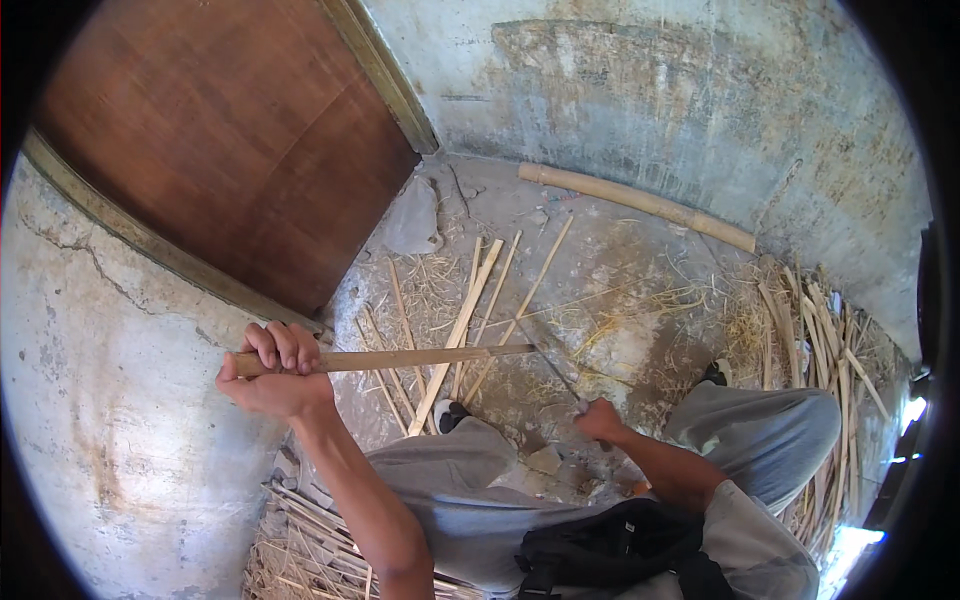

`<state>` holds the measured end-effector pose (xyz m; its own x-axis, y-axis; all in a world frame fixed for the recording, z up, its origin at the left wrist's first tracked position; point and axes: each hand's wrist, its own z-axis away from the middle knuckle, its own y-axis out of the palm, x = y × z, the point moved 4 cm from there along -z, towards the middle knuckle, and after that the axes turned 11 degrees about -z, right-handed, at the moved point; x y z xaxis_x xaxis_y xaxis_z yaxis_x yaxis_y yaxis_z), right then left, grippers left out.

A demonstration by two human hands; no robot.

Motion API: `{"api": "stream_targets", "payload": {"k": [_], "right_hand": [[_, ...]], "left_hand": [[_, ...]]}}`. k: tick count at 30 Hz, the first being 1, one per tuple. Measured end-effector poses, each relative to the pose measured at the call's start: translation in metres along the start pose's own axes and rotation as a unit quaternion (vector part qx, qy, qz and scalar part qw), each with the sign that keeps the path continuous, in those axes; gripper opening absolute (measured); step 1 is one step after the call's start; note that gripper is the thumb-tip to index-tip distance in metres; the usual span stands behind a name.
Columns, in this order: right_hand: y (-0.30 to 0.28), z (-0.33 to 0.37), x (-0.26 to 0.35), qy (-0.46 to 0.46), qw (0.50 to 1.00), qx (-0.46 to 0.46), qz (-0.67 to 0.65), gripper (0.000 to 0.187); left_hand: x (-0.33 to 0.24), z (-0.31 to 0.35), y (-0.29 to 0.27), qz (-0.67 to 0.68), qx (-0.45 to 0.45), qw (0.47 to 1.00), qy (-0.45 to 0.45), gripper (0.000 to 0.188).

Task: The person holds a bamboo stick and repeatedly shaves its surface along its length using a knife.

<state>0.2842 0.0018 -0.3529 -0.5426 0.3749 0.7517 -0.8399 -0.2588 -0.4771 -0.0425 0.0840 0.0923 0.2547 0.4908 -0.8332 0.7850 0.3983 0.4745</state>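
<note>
My left hand (pixel 280 370) is closed round one end of a flat bamboo strip (pixel 420 358), held nearly level above the floor and pointing right. In my right hand (pixel 598 420) is a long, thin-bladed knife (pixel 558 373), its handle mostly covered by the fingers. The blade slants up and left, and its far part lies by the strip's darker right end. Whether the edge touches the strip I cannot tell. Below the strip, several pale bamboo strips (pixel 455 335) lie fanned out on the floor.
A thick bamboo pole (pixel 640 205) lies along the far wall. Heaps of split bamboo are at the right (pixel 835 350) and lower left (pixel 320 540). Shavings (pixel 620 325) litter the concrete floor. A brown door (pixel 230 130) and a plastic bag (pixel 412 218) are at the left. My legs are spread below.
</note>
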Motion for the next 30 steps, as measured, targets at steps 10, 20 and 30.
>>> {"api": "stream_targets", "payload": {"k": [10,20,30], "right_hand": [[0.005,0.02,-0.003,0.016,0.997,-0.066,0.022,0.031],[0.018,0.02,-0.069,-0.031,0.993,-0.036,0.111,0.03],[-0.009,0.036,0.088,-0.062,0.995,-0.056,-0.063,0.028]], "left_hand": [[0.005,-0.002,0.009,-0.03,-0.078,0.997,0.004,0.042],[0.004,0.003,0.022,-0.056,-0.228,0.972,-0.011,0.043],[0.009,0.007,0.03,0.047,0.216,0.975,0.001,0.046]]}}
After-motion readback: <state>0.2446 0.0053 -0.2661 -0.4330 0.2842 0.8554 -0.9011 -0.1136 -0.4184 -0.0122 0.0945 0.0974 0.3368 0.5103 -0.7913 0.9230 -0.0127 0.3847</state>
